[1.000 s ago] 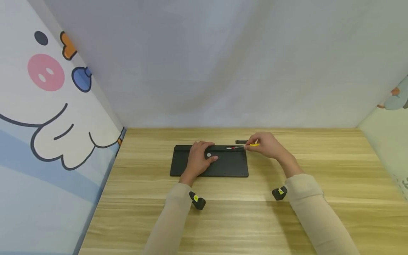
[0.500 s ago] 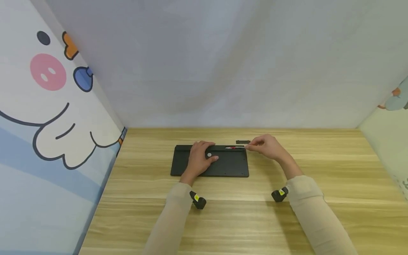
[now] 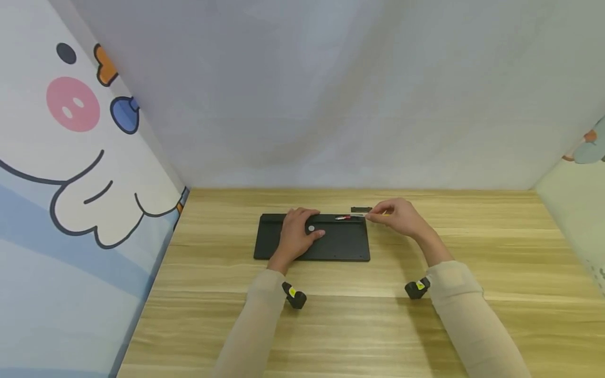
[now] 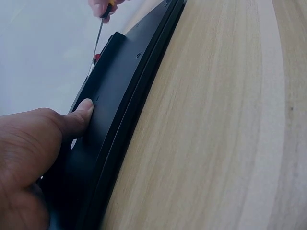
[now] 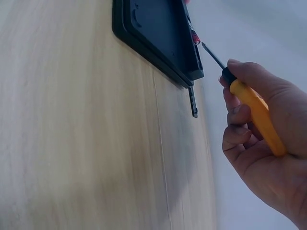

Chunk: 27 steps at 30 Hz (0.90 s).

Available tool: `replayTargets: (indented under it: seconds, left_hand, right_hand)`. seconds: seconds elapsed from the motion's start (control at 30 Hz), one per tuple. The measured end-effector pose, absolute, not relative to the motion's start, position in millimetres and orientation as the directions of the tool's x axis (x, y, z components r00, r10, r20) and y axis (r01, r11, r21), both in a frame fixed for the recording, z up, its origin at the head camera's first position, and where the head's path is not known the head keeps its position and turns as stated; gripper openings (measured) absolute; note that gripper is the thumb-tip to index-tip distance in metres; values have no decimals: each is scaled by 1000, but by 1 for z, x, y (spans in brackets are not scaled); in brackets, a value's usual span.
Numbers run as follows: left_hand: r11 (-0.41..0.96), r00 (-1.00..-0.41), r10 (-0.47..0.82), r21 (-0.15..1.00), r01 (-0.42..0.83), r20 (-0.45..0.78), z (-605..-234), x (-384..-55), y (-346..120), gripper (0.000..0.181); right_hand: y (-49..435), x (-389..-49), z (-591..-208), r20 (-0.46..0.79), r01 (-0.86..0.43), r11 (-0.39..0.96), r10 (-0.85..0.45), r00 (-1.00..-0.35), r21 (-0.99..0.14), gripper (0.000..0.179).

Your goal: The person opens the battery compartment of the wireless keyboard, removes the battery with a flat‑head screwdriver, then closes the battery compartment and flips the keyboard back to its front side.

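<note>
A black keyboard [image 3: 340, 244] lies face down on the wooden table, the battery slot along its far edge uncovered. In that slot shows a red and silver battery [image 3: 342, 217]. My left hand [image 3: 294, 235] holds the keyboard near its middle, thumb on the underside and fingers over the far edge; in the left wrist view those fingers are mostly hidden. My right hand [image 3: 396, 216] grips a screwdriver [image 5: 256, 112] by its yellow handle, its thin metal tip close to the battery's end in the right wrist view.
A small black battery cover [image 3: 361, 209] lies behind the keyboard's right end. A pale curtain [image 3: 331, 105] stands behind the table [image 3: 340, 325], with a cartoon-printed panel [image 3: 28, 220] on the left. A black camera sits at each wrist.
My right hand has tilted the screwdriver a little: its shaft shows slightly higher over the slot, and the yellow handle passes out of sight and back. My left hand stays put.
</note>
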State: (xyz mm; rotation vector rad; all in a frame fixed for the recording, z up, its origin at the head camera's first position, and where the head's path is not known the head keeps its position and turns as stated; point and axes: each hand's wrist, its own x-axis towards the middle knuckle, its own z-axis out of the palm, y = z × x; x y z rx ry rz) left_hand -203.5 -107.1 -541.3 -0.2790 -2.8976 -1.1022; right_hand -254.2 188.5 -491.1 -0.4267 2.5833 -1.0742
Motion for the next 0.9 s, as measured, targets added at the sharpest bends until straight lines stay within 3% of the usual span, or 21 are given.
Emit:
replayTargets:
  seconds: [0.5,0.9]
  left_hand:
    - [734,-983,158,654,180,93,-543,-205,-107,54]
    - [733,-984,153,657,175,92,-541,-205,-106,54]
  right_hand:
    - [186,-255,-496,-93,-233,679,-407,-908,-697,13]
    - [191,-253,-501,-111,-181,634,-393,-913,-752,19]
